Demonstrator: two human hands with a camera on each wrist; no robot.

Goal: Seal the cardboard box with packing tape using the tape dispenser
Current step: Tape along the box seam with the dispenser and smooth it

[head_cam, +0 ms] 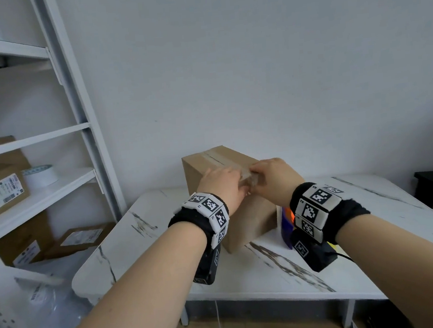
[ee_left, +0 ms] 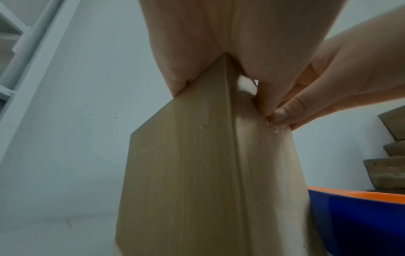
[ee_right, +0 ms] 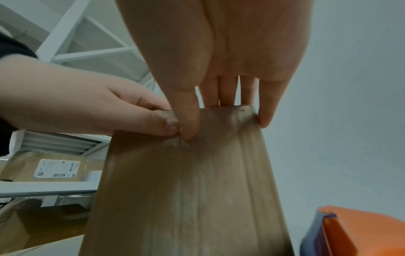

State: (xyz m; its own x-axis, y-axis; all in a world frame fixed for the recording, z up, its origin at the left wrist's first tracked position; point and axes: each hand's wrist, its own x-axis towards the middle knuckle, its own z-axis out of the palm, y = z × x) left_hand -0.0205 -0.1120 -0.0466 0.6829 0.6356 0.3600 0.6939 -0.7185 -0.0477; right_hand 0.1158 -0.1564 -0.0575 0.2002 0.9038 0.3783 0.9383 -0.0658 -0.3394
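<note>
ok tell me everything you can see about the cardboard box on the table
The cardboard box is plain brown and taller than wide, standing upright on the white marble-look table near the wall. Its top flaps are closed, with a strip of clear tape along the centre seam and down the near side. The left hand and right hand rest on its near top edge, thumbs pressing the tape end on the side. A blue and orange object stands right beside it.

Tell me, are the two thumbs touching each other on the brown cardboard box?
Touching. The right wrist view shows the left hand's thumb tip pressed against the right hand's thumb on the side of the brown cardboard box.
</note>
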